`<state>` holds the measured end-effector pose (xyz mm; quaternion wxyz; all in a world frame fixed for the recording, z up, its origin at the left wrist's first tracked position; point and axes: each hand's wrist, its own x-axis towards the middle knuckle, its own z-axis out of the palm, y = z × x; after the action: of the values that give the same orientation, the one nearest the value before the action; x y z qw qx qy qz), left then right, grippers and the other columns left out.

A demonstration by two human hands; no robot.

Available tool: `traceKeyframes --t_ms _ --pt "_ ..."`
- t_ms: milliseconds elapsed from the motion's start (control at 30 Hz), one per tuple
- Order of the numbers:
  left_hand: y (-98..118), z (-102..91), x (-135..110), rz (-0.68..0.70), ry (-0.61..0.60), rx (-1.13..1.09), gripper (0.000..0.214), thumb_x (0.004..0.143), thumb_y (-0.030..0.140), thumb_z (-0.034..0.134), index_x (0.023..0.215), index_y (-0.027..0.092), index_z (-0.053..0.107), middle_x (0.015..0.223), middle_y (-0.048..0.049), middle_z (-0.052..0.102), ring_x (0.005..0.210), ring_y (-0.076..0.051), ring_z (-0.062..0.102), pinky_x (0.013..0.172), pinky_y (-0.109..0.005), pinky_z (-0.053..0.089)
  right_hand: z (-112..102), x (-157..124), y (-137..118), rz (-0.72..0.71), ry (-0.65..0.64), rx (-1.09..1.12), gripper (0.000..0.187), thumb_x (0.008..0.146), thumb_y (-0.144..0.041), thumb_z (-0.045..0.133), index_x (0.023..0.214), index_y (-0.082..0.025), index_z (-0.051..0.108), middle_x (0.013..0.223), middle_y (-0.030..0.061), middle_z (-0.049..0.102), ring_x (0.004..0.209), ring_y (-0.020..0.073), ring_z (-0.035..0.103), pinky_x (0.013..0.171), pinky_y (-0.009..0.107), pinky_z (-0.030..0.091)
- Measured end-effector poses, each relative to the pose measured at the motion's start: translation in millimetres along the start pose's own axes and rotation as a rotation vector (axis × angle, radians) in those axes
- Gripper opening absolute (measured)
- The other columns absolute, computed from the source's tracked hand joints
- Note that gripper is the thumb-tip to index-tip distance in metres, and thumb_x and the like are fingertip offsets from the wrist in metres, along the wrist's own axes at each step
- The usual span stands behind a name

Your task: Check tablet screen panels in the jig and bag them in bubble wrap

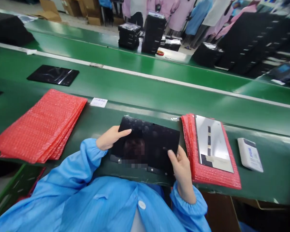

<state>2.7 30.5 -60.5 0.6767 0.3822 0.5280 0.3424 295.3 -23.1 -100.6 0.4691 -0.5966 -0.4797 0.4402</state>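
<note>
Between my two hands is a black display panel [154, 138], its glossy front turned up toward me and showing smudges and a reflection. My left hand [111, 138] grips its left edge, thumb on the glass and the other fingers hidden beneath. At the right edge, my right hand [182, 169] pinches it the same way. To the right lies a stack of red bubble-wrap bags [217, 178] with a silver-backed panel [216, 141] on top. A larger pile of red bubble-wrap bags [42, 125] lies to the left.
A white box-shaped item [250, 154] sits at far right on the green bench [275, 180]. A paper label [99, 102] lies by the left pile. Farther back are another black panel [53, 75], stacked black trays [154, 32], and people in pink and blue coats [181, 13].
</note>
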Motion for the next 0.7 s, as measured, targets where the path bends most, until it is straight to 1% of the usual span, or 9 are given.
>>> traceKeyframes --t_ms 67,133,200,267,367,433,500,600,700 --pt "-6 -0.9 3 0.076 -0.081 -0.070 0.038 0.079 0.042 0.070 0.105 0.015 0.069 0.104 -0.0076 0.073 0.092 -0.020 0.067 0.089 -0.033 0.050 -1 -1 -2 -0.024 0.058 -0.155 0.074 0.078 -0.054 0.067 0.139 -0.017 0.049 0.121 0.0112 0.069 0.118 0.0288 0.061 0.104 0.044 0.044" --pt "-14 -2.2 5 0.194 -0.098 -0.100 0.047 0.080 0.036 0.070 0.121 0.017 0.061 0.113 -0.0081 0.070 0.098 -0.020 0.066 0.093 -0.035 0.048 -2 -2 -2 -0.013 0.071 -0.225 0.073 0.080 -0.050 0.067 0.141 -0.017 0.046 0.122 0.0112 0.068 0.118 0.0280 0.060 0.105 0.044 0.044" --pt "-22 -3.9 6 0.280 -0.044 -0.033 0.059 0.080 0.035 0.069 0.133 0.017 0.049 0.110 -0.0080 0.069 0.096 -0.020 0.065 0.090 -0.036 0.049 -2 -2 0 -0.017 0.063 -0.267 0.071 0.082 -0.049 0.065 0.143 -0.018 0.044 0.125 0.0109 0.066 0.120 0.0271 0.059 0.106 0.044 0.042" --pt "-30 -6.7 7 0.328 0.057 0.174 0.063 0.081 0.037 0.067 0.136 0.017 0.046 0.099 -0.0057 0.068 0.087 -0.019 0.064 0.082 -0.035 0.050 -2 -3 3 -0.020 0.058 -0.297 0.071 0.082 -0.049 0.064 0.143 -0.017 0.044 0.128 0.0111 0.065 0.121 0.0269 0.058 0.107 0.043 0.042" --pt "-37 -12.1 8 0.408 0.211 0.599 0.050 0.079 0.040 0.068 0.123 0.018 0.060 0.083 -0.0007 0.058 0.072 -0.015 0.054 0.071 -0.030 0.046 -3 -4 7 -0.006 0.063 -0.331 0.074 0.081 -0.050 0.065 0.143 -0.016 0.044 0.128 0.0117 0.065 0.121 0.0277 0.059 0.106 0.043 0.042" --pt "-38 -14.8 8 0.443 0.240 0.751 0.038 0.080 0.041 0.068 0.110 0.018 0.065 0.080 0.0008 0.051 0.067 -0.013 0.047 0.066 -0.028 0.042 -3 -5 8 0.006 0.065 -0.344 0.073 0.081 -0.050 0.066 0.143 -0.017 0.045 0.128 0.0113 0.065 0.121 0.0280 0.058 0.106 0.043 0.042" --pt "-39 -16.0 8 0.452 0.225 0.776 0.034 0.081 0.042 0.066 0.104 0.017 0.065 0.081 0.0011 0.048 0.065 -0.012 0.044 0.065 -0.027 0.040 -4 -7 8 0.013 0.060 -0.343 0.070 0.081 -0.049 0.065 0.142 -0.019 0.046 0.129 0.0103 0.064 0.122 0.0277 0.057 0.106 0.043 0.041" --pt "-39 -15.7 8 0.441 0.214 0.768 0.033 0.082 0.042 0.066 0.103 0.017 0.063 0.082 0.0016 0.047 0.064 -0.012 0.042 0.064 -0.027 0.038 -4 -9 8 0.030 0.048 -0.344 0.066 0.082 -0.048 0.065 0.141 -0.022 0.047 0.130 0.0092 0.064 0.122 0.0271 0.058 0.106 0.043 0.041" --pt "-39 -15.2 8 0.441 0.214 0.774 0.031 0.082 0.042 0.066 0.101 0.017 0.063 0.080 0.0022 0.045 0.064 -0.012 0.041 0.064 -0.027 0.038 -3 -9 8 0.036 0.049 -0.359 0.067 0.082 -0.048 0.065 0.141 -0.021 0.047 0.129 0.0099 0.064 0.121 0.0274 0.058 0.105 0.043 0.042"
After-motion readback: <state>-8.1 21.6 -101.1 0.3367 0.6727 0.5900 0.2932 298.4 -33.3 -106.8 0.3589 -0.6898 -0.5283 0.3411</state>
